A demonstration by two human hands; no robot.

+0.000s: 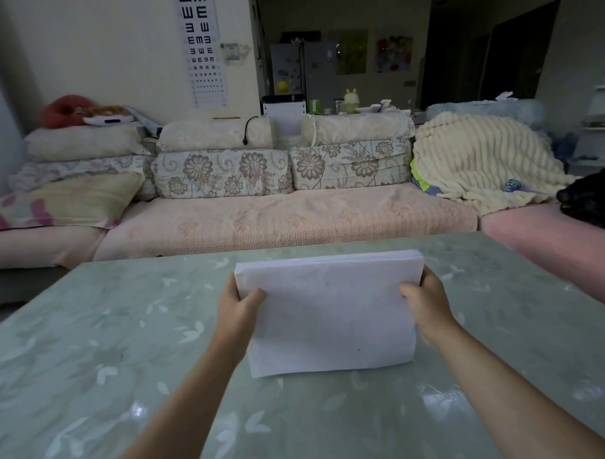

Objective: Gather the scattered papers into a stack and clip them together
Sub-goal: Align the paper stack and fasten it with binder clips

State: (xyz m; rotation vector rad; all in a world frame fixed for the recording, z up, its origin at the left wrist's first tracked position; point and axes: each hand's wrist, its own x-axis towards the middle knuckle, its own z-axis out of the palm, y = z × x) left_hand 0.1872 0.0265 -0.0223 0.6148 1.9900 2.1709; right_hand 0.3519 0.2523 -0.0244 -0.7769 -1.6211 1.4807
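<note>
A thick stack of white papers (331, 310) stands upright on its lower edge on the pale green floral table (126, 338). My left hand (237, 312) grips the stack's left side, thumb on the near face and fingers behind. On the opposite side, my right hand (429, 307) holds it the same way. The sheets look squared up, with their top edges nearly level. No clip is in view.
Beyond the table's far edge runs a long sofa (287, 219) with floral cushions, pillows and a cream blanket (480, 161). A black bundle (591, 198) lies at the right. The tabletop around the stack carries nothing else that I can see.
</note>
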